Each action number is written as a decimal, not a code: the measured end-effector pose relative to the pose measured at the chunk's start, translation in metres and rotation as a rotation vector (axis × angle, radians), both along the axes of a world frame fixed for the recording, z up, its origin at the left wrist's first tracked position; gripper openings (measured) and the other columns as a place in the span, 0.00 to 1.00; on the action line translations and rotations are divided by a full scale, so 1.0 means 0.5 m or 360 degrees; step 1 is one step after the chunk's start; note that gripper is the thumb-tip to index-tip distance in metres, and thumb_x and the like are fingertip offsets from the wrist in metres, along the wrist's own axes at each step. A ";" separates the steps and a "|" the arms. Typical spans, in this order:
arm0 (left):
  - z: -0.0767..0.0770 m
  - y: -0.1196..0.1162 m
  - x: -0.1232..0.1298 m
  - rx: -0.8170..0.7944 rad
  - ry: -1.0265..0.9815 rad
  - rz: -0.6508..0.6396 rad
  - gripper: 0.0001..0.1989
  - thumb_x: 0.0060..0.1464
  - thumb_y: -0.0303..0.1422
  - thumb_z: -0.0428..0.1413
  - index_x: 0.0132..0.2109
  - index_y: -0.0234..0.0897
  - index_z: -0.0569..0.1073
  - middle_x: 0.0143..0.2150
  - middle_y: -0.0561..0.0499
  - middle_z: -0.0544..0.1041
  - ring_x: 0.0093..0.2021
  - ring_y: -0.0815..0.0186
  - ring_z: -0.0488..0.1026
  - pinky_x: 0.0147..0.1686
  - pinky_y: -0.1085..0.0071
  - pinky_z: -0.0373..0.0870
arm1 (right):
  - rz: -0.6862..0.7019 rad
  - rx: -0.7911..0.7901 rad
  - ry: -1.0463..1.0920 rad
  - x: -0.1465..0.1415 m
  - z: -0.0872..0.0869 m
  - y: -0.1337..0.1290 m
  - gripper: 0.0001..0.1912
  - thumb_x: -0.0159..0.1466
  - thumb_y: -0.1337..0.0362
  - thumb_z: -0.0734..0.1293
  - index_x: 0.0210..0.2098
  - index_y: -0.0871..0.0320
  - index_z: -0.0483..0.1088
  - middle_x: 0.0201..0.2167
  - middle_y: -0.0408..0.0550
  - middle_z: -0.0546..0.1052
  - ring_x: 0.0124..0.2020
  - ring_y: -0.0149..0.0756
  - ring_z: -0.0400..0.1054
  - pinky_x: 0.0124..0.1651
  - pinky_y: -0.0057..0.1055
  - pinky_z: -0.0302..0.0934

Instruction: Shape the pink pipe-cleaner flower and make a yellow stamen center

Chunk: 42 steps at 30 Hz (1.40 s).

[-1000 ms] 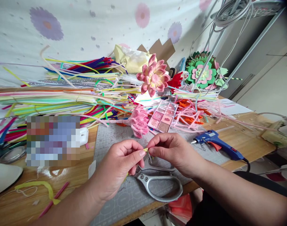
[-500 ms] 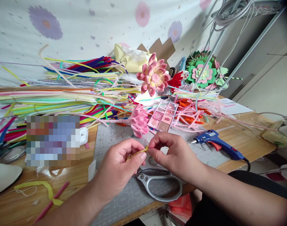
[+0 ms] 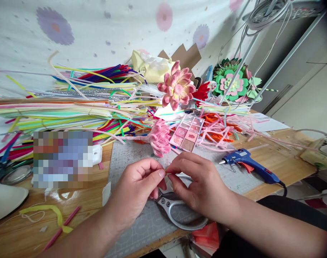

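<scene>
My left hand (image 3: 142,190) and my right hand (image 3: 199,181) meet above the grey cutting mat (image 3: 142,233), their fingertips nearly touching. Both are pinched closed at a tiny piece between them, of which only a speck shows; the fingers hide the rest. Grey-handled scissors (image 3: 183,226) lie under my hands, partly covered by them. Just beyond my fingertips a pink fuzzy flower (image 3: 160,139) rests on its side, its stem pointing left. Beside it lies a makeup palette (image 3: 187,132). A larger pink and yellow flower (image 3: 176,87) stands farther back.
A blue glue gun (image 3: 249,165) lies at the right. Bundles of coloured fuzzy stems (image 3: 58,111) fill the back left. Pink strips (image 3: 215,132) are heaped behind the mat. A yellow strip (image 3: 56,213) and a pink stick (image 3: 62,227) lie at the front left.
The yellow strip between my fingers is now almost wholly hidden. My right hand has turned, its back more toward the camera, fingers over the pinch point. The view has shifted slightly.
</scene>
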State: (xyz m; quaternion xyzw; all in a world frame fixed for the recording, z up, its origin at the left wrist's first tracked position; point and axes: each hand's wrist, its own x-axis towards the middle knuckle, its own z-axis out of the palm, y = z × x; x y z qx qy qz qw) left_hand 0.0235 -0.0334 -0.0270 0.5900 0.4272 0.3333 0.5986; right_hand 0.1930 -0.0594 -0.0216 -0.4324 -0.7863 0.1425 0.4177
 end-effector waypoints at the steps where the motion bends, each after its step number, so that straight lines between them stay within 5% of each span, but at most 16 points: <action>1: -0.001 0.000 0.000 -0.0052 -0.0052 0.0013 0.08 0.55 0.33 0.54 0.29 0.36 0.70 0.21 0.57 0.69 0.19 0.73 0.63 0.20 0.76 0.58 | 0.0020 0.0030 -0.0008 0.002 0.000 0.000 0.07 0.59 0.74 0.64 0.34 0.63 0.73 0.29 0.49 0.73 0.30 0.33 0.67 0.32 0.28 0.61; 10: -0.001 0.005 0.006 -0.0343 -0.0360 0.0084 0.08 0.53 0.33 0.56 0.28 0.34 0.72 0.20 0.55 0.72 0.19 0.75 0.62 0.18 0.78 0.56 | 0.0050 0.0548 -0.0434 0.013 -0.001 -0.006 0.10 0.62 0.74 0.62 0.40 0.66 0.74 0.35 0.55 0.77 0.32 0.38 0.67 0.33 0.34 0.62; 12: 0.000 0.005 0.006 -0.0332 -0.0345 0.0071 0.08 0.53 0.33 0.56 0.29 0.34 0.72 0.21 0.55 0.72 0.19 0.75 0.62 0.18 0.78 0.56 | 0.0069 0.0356 -0.0203 0.015 0.002 -0.002 0.10 0.62 0.74 0.61 0.40 0.65 0.74 0.35 0.54 0.76 0.33 0.36 0.68 0.35 0.32 0.62; 16: 0.004 0.003 0.006 -0.0273 -0.0264 0.0008 0.09 0.54 0.34 0.56 0.29 0.34 0.71 0.22 0.55 0.73 0.18 0.76 0.63 0.19 0.79 0.56 | -0.0006 -0.0447 0.0363 0.014 0.009 0.014 0.09 0.63 0.67 0.62 0.33 0.63 0.73 0.28 0.48 0.75 0.29 0.31 0.66 0.32 0.27 0.61; 20: 0.005 0.001 0.003 -0.0221 -0.0197 -0.0012 0.09 0.54 0.34 0.56 0.29 0.34 0.71 0.22 0.55 0.73 0.18 0.76 0.63 0.19 0.79 0.57 | 0.0083 -0.0986 0.0596 0.007 0.012 0.025 0.10 0.62 0.61 0.64 0.32 0.62 0.73 0.26 0.46 0.75 0.27 0.31 0.65 0.32 0.27 0.59; 27: -0.002 0.004 0.002 -0.0043 -0.0034 -0.0033 0.09 0.56 0.36 0.55 0.31 0.35 0.72 0.23 0.56 0.74 0.19 0.75 0.65 0.20 0.78 0.58 | 0.0013 -0.1049 0.0588 -0.001 0.013 0.023 0.08 0.57 0.62 0.66 0.29 0.61 0.73 0.24 0.44 0.75 0.25 0.29 0.63 0.28 0.25 0.57; 42: 0.001 0.005 0.004 -0.0105 0.0072 -0.0030 0.07 0.54 0.34 0.56 0.31 0.34 0.72 0.20 0.57 0.71 0.18 0.76 0.60 0.18 0.78 0.54 | 0.0028 -0.0964 0.0308 0.012 0.017 0.031 0.06 0.60 0.70 0.60 0.30 0.60 0.68 0.23 0.40 0.69 0.25 0.27 0.60 0.29 0.24 0.55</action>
